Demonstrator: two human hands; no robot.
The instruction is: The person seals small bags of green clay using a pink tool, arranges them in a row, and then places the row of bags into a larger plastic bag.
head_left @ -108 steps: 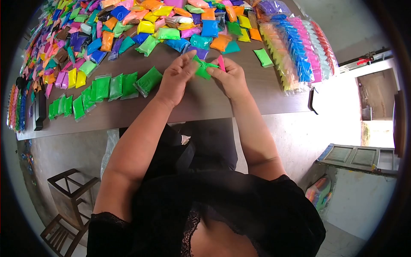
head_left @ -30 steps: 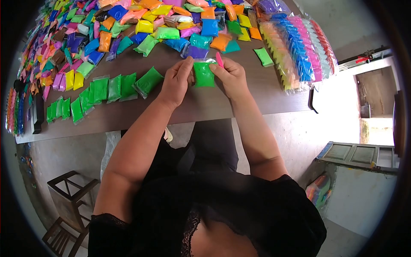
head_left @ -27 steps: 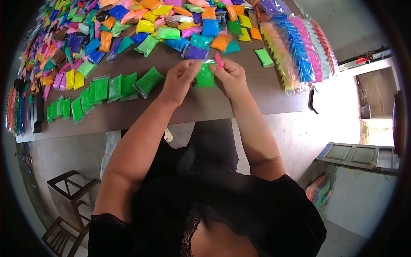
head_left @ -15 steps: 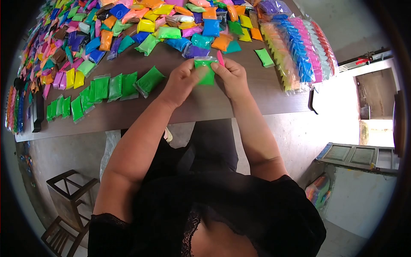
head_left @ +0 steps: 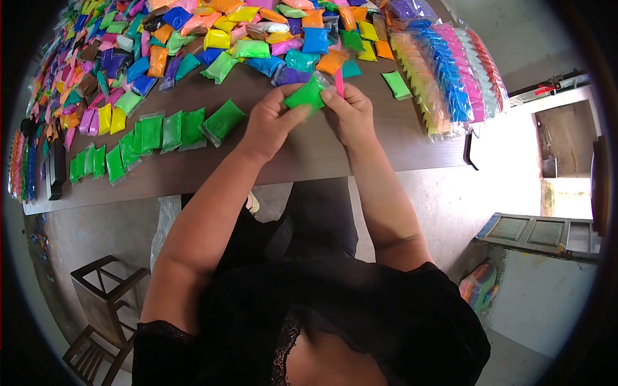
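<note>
A bright green packet (head_left: 305, 95) is held between my two hands over the table. My left hand (head_left: 269, 122) pinches its left side, thumb on top. My right hand (head_left: 351, 114) grips its right end and also has a thin pink strip (head_left: 339, 82) sticking up between its fingers. To the left of my hands, several green packets lie in a row, the nearest being a tilted green packet (head_left: 223, 122). A lighter green packet (head_left: 396, 85) rests by itself to the right. What the pink strip is, I cannot tell.
A large pile of multicoloured packets (head_left: 158, 61) covers the back and left of the brown table (head_left: 309, 157). Joined strips of packets (head_left: 444, 77) lie at the right. A wooden chair (head_left: 106, 293) stands on the floor at lower left.
The green packet has gone from upright to tilted, its left end lower, and sits slightly higher. The pink strip has shifted a little to the right with my right hand.
</note>
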